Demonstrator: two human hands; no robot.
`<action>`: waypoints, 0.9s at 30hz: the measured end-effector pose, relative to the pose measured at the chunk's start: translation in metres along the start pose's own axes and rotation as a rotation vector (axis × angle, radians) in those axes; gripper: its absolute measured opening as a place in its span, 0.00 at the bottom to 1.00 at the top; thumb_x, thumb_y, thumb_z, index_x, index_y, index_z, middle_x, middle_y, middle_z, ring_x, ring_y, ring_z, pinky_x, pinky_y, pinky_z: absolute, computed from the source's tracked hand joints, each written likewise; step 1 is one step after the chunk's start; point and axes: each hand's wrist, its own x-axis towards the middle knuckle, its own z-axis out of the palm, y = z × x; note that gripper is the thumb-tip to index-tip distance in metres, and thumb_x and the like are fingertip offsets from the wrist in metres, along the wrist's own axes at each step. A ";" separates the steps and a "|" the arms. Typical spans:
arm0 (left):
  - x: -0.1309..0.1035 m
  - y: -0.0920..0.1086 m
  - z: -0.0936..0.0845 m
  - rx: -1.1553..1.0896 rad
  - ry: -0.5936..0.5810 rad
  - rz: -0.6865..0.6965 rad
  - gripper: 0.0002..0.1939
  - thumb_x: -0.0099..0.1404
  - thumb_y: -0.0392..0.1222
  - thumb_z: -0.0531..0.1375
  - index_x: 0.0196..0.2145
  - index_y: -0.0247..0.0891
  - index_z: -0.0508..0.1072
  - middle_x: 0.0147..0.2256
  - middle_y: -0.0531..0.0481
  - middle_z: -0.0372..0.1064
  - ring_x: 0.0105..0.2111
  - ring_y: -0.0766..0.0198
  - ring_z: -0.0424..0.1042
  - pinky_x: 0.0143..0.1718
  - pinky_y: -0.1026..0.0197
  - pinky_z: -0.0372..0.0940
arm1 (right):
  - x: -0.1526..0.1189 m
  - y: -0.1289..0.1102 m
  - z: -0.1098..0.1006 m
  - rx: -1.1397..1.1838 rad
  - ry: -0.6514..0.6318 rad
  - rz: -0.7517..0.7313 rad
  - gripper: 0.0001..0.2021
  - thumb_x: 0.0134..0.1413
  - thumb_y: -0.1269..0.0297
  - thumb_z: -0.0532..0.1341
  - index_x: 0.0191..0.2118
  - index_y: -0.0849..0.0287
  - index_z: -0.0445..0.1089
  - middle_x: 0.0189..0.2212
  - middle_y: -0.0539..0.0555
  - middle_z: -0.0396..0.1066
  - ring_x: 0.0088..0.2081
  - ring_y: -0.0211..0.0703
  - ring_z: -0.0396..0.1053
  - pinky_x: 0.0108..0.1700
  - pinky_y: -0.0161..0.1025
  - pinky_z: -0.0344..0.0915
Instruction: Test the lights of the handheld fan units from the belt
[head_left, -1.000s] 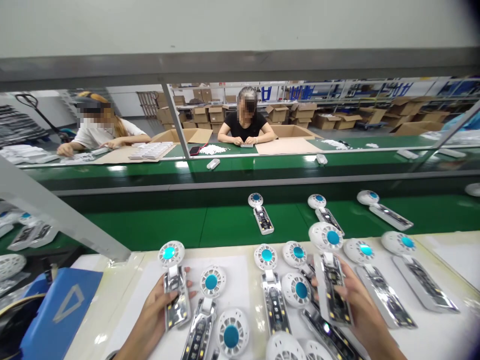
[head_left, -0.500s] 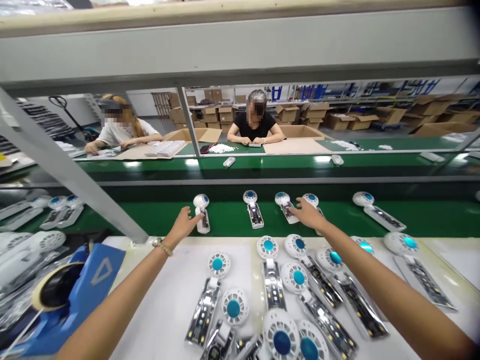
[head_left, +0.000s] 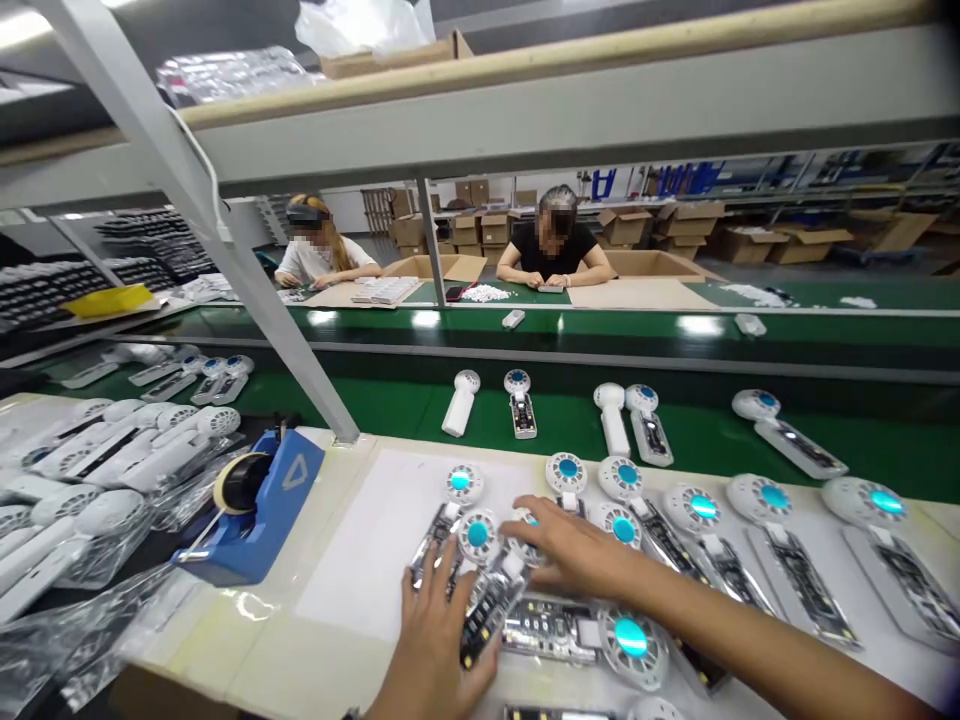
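Note:
My left hand [head_left: 435,640] has its fingers spread over the white worktable. The lower end of a handheld fan's open handle [head_left: 491,610], showing its circuit board, lies between its thumb and fingers. My right hand [head_left: 566,545] is closed around the white head of this same fan, partly hiding it. Just left of that head sits another fan head [head_left: 478,536] with a blue centre. A fan lying sideways [head_left: 551,630] is below my right hand, its head to the right. Several more fans with exposed boards lie around, some under my right forearm.
A green conveyor [head_left: 555,420] carries several fans beyond the table. At the left stand a blue tape dispenser [head_left: 262,520] and a pile of white fans [head_left: 112,450]. A slanted metal post [head_left: 277,330] rises behind the dispenser. Two people work across the line.
Both hands have come back from the conveyor to the fans on the table. Two conveyor fans now lie with their plain white backs up. The view has swung left.

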 end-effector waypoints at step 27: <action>0.239 -0.124 0.012 0.218 0.114 -0.497 0.28 0.58 0.58 0.51 0.50 0.38 0.67 0.59 0.35 0.50 0.52 0.32 0.53 0.48 0.30 0.41 | -0.018 0.047 -0.015 0.127 0.170 0.269 0.30 0.57 0.53 0.49 0.63 0.60 0.42 0.63 0.57 0.42 0.63 0.47 0.41 0.61 0.48 0.45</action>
